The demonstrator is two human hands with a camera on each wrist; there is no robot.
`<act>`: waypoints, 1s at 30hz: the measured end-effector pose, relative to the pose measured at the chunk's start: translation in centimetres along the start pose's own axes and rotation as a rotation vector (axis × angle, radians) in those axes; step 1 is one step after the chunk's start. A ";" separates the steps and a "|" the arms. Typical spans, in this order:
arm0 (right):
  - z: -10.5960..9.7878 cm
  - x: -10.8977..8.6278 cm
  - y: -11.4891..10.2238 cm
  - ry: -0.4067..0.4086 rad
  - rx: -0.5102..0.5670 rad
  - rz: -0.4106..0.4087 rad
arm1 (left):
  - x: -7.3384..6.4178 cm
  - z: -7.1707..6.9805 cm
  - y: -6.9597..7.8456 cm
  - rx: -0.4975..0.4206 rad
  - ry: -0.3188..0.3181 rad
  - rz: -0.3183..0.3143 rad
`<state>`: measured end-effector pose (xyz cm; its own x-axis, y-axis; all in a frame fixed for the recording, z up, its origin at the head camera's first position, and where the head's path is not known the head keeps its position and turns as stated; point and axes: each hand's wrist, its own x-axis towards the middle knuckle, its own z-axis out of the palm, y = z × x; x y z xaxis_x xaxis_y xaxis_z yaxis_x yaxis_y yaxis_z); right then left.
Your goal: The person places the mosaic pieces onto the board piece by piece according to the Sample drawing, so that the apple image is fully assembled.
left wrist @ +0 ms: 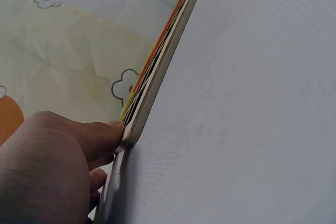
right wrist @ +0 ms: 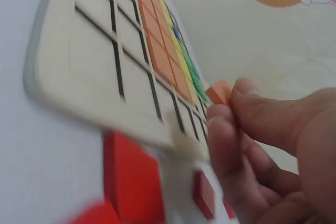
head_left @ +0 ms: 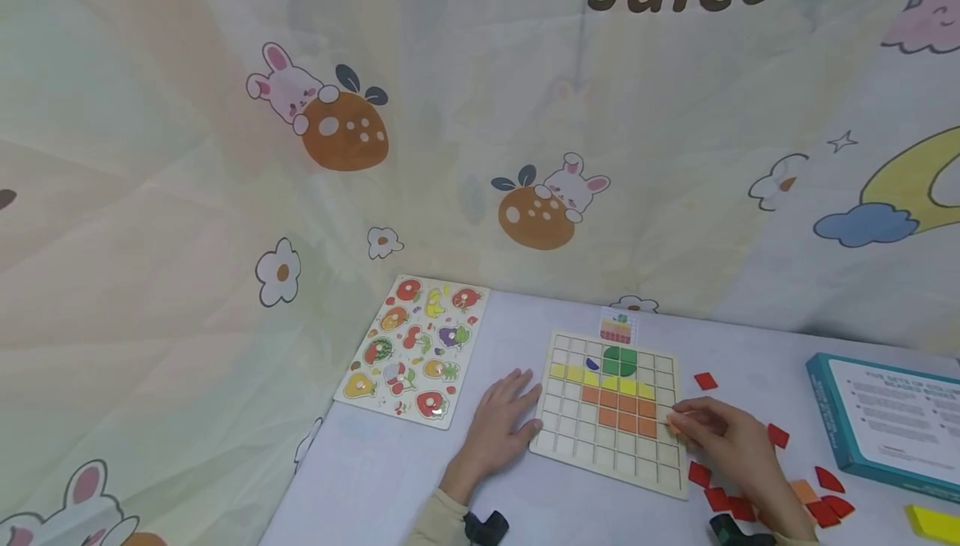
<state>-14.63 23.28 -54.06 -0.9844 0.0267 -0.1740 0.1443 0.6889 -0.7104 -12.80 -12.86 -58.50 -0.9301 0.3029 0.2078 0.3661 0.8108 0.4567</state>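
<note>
My left hand lies on the table with its fingers spread, thumb against the left edge of a pale grid board. In the left wrist view the thumb touches the board's corner. Between thumb and fingertips my right hand pinches a small orange tile, over the board's right edge. Two rows of orange squares sit in the grid. Above them run a yellow row, a green round shape and a small blue piece.
Red pieces lie scattered around my right forearm, with a loose orange tile among them. A teal box stands at the right, near a yellow block. Left is a fruit puzzle board; a picture card lies behind the grid.
</note>
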 end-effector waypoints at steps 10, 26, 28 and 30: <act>2.7 0.2 -2.6 -0.003 0.122 -0.117 | 0.1 0.1 -0.1 0.015 0.008 0.009; 6.9 0.8 -6.5 -0.053 0.015 -0.281 | 0.1 -0.1 0.0 0.010 -0.001 0.003; 7.1 0.9 -6.7 -0.056 -0.012 -0.273 | 0.1 -0.1 0.0 0.012 0.002 0.006; 7.3 1.0 -6.9 -0.053 -0.038 -0.268 | 0.1 -0.1 0.0 0.018 0.003 0.008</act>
<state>-15.86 13.23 -54.28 -0.9801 -0.1975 -0.0195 -0.1256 0.6930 -0.7099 -12.84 -12.90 -58.38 -0.9269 0.3080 0.2144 0.3731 0.8171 0.4395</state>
